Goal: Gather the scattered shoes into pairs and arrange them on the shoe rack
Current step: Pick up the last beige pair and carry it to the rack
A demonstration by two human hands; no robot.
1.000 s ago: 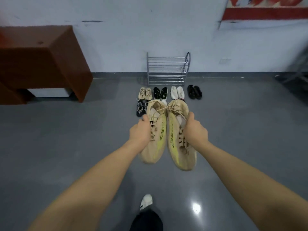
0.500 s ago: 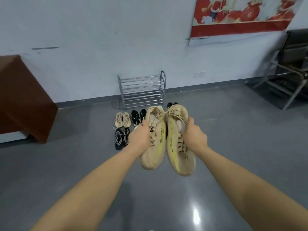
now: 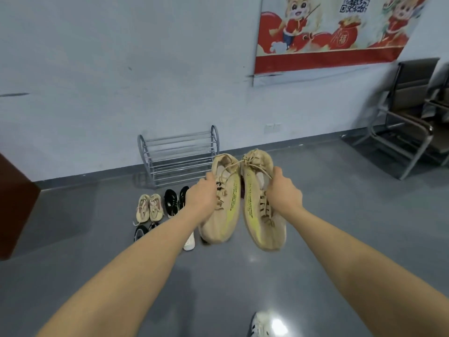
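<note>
We observe the left hand (image 3: 201,197) gripping one tan sneaker (image 3: 222,215) and the right hand (image 3: 283,193) gripping the other tan sneaker (image 3: 258,224), fingers curled round each. Both shoes hang side by side in the air, toes down, laces joined. The metal shoe rack (image 3: 178,155) stands against the wall beyond them. On the floor (image 3: 97,215) before it lie small beige shoes (image 3: 149,207) and black shoes (image 3: 173,199).

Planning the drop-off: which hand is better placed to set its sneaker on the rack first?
Left, probably: the left hand and its beige sneaker sit nearer the shoe rack than the right hand.
</note>
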